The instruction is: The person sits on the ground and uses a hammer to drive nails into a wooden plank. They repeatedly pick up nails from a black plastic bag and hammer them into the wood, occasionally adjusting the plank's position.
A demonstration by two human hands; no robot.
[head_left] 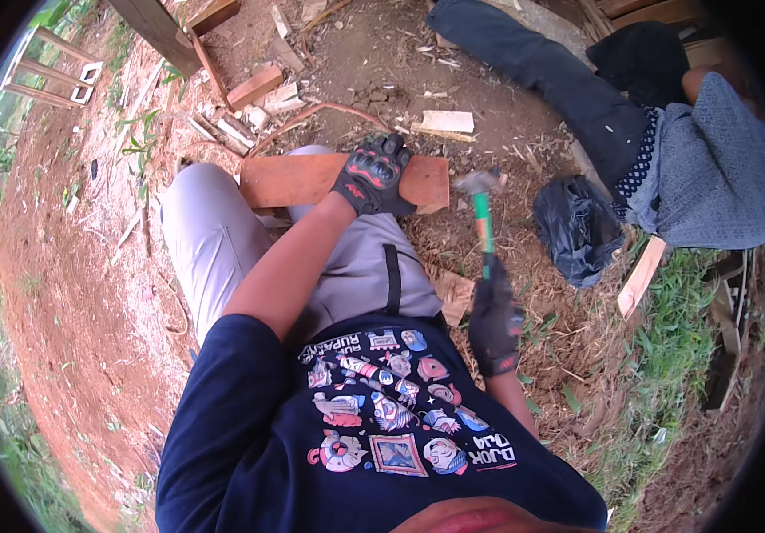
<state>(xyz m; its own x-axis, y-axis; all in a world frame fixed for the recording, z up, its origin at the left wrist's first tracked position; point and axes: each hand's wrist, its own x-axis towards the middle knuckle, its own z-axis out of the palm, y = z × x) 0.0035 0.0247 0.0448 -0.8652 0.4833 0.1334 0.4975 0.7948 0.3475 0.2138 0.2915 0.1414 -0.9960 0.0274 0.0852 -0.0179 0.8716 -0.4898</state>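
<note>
A reddish-brown wooden board lies crosswise over my lap. My left hand, in a black glove with red trim, presses on it right of the middle, its fingers bent at the far edge. My thumb side is partly hidden. On the right, my gloved right hand is closed round the handle of a hammer with green on its grip. The hammer's metal head is slightly blurred, just beyond the board's right end and apart from it. Any nail or mark on the board's end face cannot be made out.
A person in dark trousers sits at the upper right, beside a black plastic bag. Wood offcuts and shavings litter the dirt ahead. A wooden post stands at the upper left; grass grows at the right.
</note>
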